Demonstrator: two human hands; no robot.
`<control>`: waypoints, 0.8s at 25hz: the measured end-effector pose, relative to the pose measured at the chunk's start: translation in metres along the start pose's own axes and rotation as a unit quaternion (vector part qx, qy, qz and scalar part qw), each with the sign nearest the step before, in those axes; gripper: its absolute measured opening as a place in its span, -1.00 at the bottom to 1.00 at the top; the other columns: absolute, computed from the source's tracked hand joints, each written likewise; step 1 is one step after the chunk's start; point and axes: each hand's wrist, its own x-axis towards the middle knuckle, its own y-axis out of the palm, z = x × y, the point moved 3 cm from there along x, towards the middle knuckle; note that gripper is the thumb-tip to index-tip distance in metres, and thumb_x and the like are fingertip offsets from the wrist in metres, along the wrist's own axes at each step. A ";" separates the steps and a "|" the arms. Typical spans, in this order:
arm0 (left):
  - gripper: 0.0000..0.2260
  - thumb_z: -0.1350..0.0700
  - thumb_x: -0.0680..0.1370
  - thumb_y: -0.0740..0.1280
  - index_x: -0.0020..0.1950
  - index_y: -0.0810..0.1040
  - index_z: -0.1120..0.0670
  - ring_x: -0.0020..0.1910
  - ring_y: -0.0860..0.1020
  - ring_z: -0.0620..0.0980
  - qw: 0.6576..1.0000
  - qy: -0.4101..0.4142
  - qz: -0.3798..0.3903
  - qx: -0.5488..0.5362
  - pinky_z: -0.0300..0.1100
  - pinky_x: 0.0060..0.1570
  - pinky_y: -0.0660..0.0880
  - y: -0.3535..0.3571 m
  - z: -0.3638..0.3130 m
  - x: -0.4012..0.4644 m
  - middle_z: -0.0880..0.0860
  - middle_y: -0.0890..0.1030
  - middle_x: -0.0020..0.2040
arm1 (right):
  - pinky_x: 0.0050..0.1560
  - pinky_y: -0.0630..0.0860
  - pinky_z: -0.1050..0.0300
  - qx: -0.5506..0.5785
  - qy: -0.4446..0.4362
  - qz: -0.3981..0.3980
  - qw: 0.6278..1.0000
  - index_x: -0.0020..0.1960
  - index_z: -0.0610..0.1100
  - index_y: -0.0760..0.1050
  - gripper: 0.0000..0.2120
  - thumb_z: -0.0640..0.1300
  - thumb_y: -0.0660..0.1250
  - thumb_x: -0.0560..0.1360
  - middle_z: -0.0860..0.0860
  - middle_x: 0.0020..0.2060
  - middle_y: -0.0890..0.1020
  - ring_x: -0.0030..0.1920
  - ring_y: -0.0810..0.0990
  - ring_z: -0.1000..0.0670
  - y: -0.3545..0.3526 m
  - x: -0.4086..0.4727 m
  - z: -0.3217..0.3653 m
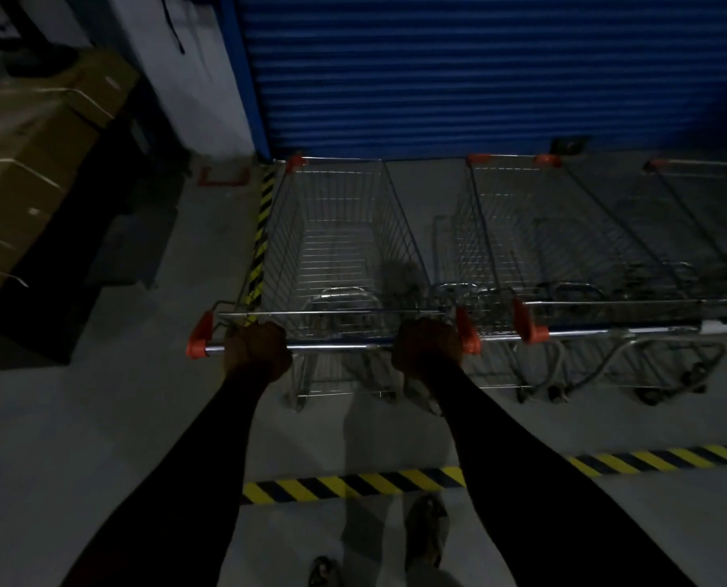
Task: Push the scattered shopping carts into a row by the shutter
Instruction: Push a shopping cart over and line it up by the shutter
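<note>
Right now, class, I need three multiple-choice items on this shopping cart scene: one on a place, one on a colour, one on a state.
1. Where does the held cart stand?
A. left end of the row
B. right end
C. between two carts

2. What colour is the shutter?
A. red
B. blue
C. white

3. What are the hands doing?
A. hanging free
B. both gripping the handle bar
C. one gripping, one pointing

Key: 1 A, the neighbouring cart lies to its right, and to its left only striped floor tape. 2 B, its ribbed slats are blue. 3 B, the left hand and the right hand have fingers curled round the handle bar.
</note>
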 end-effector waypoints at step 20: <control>-0.79 0.05 0.40 0.18 -0.35 0.54 0.06 -0.52 0.46 0.08 0.999 -0.017 -0.024 0.023 0.04 -0.21 0.45 0.009 -0.014 -0.036 0.05 0.43 -0.49 | 0.05 0.58 -0.03 0.021 -0.043 -0.036 0.998 -0.04 -0.08 0.62 -0.82 -0.03 0.30 0.47 -0.05 -0.05 0.69 0.04 0.67 -0.15 0.011 -0.004 -0.014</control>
